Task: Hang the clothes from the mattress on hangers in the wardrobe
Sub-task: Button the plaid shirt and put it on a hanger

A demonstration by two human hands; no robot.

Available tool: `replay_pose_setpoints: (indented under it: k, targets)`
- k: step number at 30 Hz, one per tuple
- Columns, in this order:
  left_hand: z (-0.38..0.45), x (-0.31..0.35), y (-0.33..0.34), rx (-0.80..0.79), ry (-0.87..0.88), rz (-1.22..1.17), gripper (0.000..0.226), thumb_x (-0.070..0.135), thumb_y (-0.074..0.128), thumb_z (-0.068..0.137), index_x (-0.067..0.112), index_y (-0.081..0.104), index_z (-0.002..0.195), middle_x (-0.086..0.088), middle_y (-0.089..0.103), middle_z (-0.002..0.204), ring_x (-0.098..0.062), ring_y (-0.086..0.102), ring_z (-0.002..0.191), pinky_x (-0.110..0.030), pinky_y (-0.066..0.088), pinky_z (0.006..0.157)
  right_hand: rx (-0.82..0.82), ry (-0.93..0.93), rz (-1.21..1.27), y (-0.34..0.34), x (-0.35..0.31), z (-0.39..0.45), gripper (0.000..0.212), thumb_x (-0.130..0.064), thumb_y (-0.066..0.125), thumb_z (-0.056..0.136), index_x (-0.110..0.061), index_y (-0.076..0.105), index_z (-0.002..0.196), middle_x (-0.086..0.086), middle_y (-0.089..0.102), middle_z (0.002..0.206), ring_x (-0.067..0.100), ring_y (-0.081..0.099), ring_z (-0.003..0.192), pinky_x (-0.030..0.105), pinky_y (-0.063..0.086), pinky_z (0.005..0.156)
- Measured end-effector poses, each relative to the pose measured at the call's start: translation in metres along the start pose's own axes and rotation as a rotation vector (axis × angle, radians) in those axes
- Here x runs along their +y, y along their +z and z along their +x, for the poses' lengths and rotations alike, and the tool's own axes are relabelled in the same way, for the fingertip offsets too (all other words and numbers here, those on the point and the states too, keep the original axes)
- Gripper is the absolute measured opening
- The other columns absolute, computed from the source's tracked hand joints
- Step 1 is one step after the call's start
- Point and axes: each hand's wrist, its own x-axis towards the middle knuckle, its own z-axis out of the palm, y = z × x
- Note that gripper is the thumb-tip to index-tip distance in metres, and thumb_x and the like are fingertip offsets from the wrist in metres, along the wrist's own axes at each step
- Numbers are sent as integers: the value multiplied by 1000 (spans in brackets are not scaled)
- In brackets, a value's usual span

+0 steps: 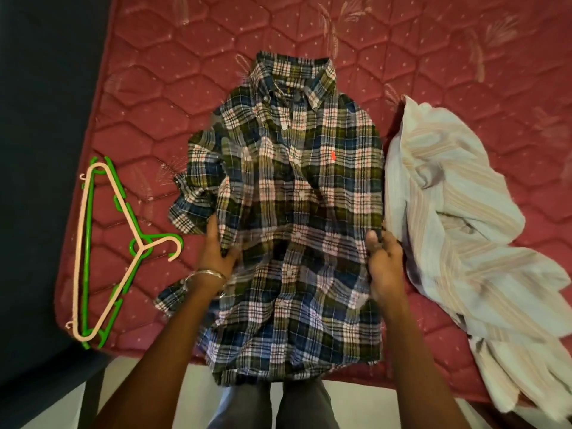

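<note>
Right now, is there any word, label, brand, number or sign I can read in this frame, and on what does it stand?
No readable text anywhere.
Plaid shirt: a small orange embroidered emblem on the chest, a picture, no letters.
Plaid shirt collar: any neck label is too blurred to read.
Striped shirt: no print visible.
Pink hanger and green hanger: no markings legible.
Mattress: quilted pattern only.

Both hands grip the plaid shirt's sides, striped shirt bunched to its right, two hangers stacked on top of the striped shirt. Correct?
Not quite. The two hangers, beige over green, lie on the bare mattress left of the plaid shirt, not on the striped shirt. The head view shows it. Left hand and right hand do grip the plaid shirt's sides.
</note>
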Motion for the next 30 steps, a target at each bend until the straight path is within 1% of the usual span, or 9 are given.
replay_pose_setpoints:
  k: [5,8,11,14,16,19,22,25,30]
  targets:
    - [-36,-42,-30,-192,-590,455,50,22,60,90,-3,47,131,-22,52,132,-38,51,120,-42,44,97,-172,122,-757,-50,47,-26,19,-9,56,93,-10,62,111,19,65,108,33,63,97,30,49,77]
    - [-69,-44,-25,-163,-679,359,43,17,52,93,-7,46,129,-27,53,128,-42,51,117,-46,45,94,-240,172,-1236,-47,42,-59,20,-17,53,92,-8,65,106,18,67,110,33,65,100,36,49,83]
    - [-82,-33,-9,59,-628,601,50,15,45,96,-1,29,140,-30,47,131,-44,47,120,-50,44,91,3,110,-1449,-15,1,-80,21,-14,48,94,-11,64,107,11,67,109,30,64,101,38,51,82]
    - [-68,-10,3,311,-278,759,51,5,53,86,2,39,135,-22,57,103,-39,58,91,-44,48,69,120,-120,-1375,27,-27,-71,20,-10,43,93,-3,55,106,16,66,104,34,62,98,40,51,81]
    - [-52,7,12,290,33,796,62,0,63,73,4,47,134,-20,58,98,-36,58,78,-39,46,56,-33,-281,-1152,56,-35,-55,14,-13,49,94,-2,53,101,17,65,95,33,63,89,34,48,69]
    - [-24,28,39,93,486,790,76,-9,70,65,13,50,135,-21,51,133,-42,54,113,-49,54,74,-295,-328,-950,97,-30,-33,28,-28,62,92,-4,53,103,15,61,98,32,59,91,30,39,66]
    - [1,18,48,-158,300,843,88,-7,49,86,38,9,150,1,-8,160,-26,2,147,-57,30,106,-273,-274,-957,112,-11,-13,58,-23,62,92,-6,35,139,19,50,129,37,53,112,40,47,83]
    - [8,10,48,-183,91,837,93,4,51,91,42,-14,145,10,-28,153,-22,-1,146,-56,35,104,-67,-119,-728,101,-4,3,64,-15,58,94,-8,22,147,22,62,116,38,64,94,47,56,75]
    - [13,5,36,-65,131,348,54,18,51,93,18,36,144,-10,38,146,-33,44,124,-47,46,95,-79,-79,-794,99,-13,11,47,-13,58,94,-4,37,135,20,67,98,34,64,83,33,46,58]
